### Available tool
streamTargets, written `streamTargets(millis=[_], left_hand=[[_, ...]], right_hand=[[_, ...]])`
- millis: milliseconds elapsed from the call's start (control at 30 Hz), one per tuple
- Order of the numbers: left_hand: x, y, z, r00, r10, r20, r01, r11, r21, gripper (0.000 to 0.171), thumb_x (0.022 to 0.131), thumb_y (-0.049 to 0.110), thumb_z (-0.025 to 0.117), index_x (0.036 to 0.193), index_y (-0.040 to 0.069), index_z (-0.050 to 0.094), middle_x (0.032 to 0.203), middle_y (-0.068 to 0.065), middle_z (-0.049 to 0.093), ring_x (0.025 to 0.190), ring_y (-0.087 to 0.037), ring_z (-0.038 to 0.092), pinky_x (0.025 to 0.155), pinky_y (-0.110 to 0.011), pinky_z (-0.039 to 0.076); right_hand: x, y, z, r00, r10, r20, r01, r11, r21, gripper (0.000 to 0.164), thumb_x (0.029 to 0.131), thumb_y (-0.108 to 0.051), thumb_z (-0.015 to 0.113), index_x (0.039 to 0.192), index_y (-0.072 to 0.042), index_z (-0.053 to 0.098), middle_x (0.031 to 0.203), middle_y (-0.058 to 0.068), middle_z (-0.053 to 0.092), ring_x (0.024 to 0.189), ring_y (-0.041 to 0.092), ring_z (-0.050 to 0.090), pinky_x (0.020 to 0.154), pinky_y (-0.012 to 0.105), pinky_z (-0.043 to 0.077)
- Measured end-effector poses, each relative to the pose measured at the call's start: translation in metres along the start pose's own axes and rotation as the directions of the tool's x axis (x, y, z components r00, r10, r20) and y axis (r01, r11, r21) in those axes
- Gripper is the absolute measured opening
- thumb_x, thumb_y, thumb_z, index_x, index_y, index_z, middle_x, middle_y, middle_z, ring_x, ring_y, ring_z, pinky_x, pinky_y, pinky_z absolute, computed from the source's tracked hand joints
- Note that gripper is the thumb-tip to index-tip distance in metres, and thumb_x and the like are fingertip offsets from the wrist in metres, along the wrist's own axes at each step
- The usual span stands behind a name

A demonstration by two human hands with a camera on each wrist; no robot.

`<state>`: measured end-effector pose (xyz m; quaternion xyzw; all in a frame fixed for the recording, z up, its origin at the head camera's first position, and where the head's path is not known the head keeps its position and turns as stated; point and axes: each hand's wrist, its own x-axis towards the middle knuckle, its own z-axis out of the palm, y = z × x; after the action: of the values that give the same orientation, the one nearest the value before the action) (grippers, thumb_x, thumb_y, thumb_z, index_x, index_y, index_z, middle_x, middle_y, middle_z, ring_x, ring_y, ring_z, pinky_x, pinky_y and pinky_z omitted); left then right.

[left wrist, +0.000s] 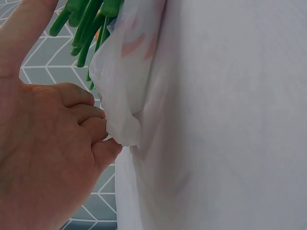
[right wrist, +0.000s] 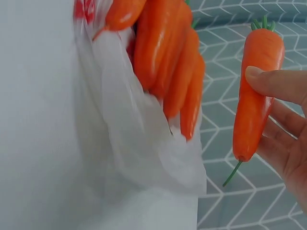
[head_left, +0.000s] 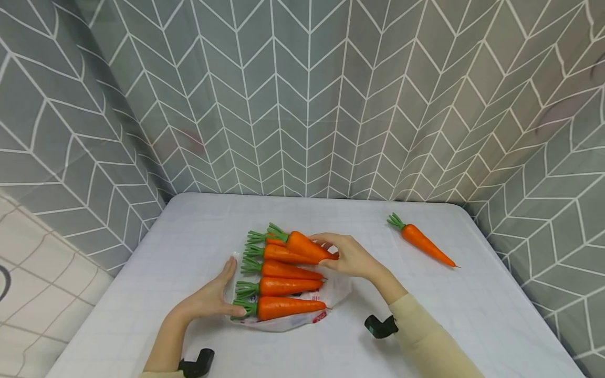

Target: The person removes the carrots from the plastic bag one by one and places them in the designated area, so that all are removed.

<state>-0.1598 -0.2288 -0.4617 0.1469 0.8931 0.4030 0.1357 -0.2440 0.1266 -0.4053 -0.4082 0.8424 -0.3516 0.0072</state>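
We saw the right grip (head_left: 350, 254) narrow around one carrot (head_left: 304, 245), thumb on one side and fingers on the other, its leaves (head_left: 277, 231) pointing leftward from that grip. The left grip (head_left: 210, 298) was spread wide, its thumb over the leaves of the low carrot (head_left: 290, 308) just beside it and its fingers at the edge of the bag (head_left: 285, 324). That carrot and four others (head_left: 290, 270) lay between the grips, leaves toward the left one; whether inside the bag or merely on it, we could not tell. A lone carrot (head_left: 427, 244) lay on the counter (head_left: 293, 357), well to the right of the right grip.

We judged the smooth, tapering shape the likeliest trouble: too light a pinch could let the held carrot twist out of the right grip and knock the others askew. The thin bag worried us too: if the left grip slipped off its edge, the plastic might fold or drag along. Leaves so close to their neighbours could also snag.
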Motion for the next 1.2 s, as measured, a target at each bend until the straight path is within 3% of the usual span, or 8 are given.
streamTargets(millis=[333,800,1200], left_hand=[[0.001,0.001,0.000,1.000,-0.004,-0.002,0.004,1.000,0.004,0.127,0.069,0.039,0.085,0.149,-0.010,0.000,0.156,-0.029,-0.009,0.142,-0.047,0.000,0.111,-0.060,0.013],[0.002,0.001,0.000,1.000,-0.007,0.000,0.007,1.000,0.022,0.127,0.068,0.039,0.086,0.149,-0.011,0.001,0.155,-0.030,-0.007,0.141,-0.048,0.001,0.110,-0.060,0.015],[0.002,0.003,-0.001,1.000,-0.005,0.009,0.005,1.000,0.022,0.127,0.068,0.039,0.086,0.149,-0.011,0.001,0.155,-0.030,-0.008,0.141,-0.049,0.001,0.110,-0.060,0.014]], right_hand=[[-0.015,0.007,-0.020,0.998,0.046,-0.043,-0.046,0.999,0.003,0.057,0.082,-0.004,0.075,0.134,-0.015,0.056,0.117,0.001,0.065,0.098,0.018,0.061,0.076,0.031,0.056],[-0.034,0.017,-0.036,0.996,0.046,-0.076,-0.047,0.999,-0.013,0.057,0.081,-0.005,0.077,0.133,-0.014,0.057,0.117,0.002,0.065,0.096,0.019,0.062,0.074,0.035,0.057],[-0.058,0.023,-0.057,0.985,0.133,-0.111,-0.139,0.989,-0.041,0.058,0.080,-0.008,0.078,0.133,-0.016,0.057,0.121,0.001,0.064,0.099,0.019,0.061,0.077,0.036,0.057]])
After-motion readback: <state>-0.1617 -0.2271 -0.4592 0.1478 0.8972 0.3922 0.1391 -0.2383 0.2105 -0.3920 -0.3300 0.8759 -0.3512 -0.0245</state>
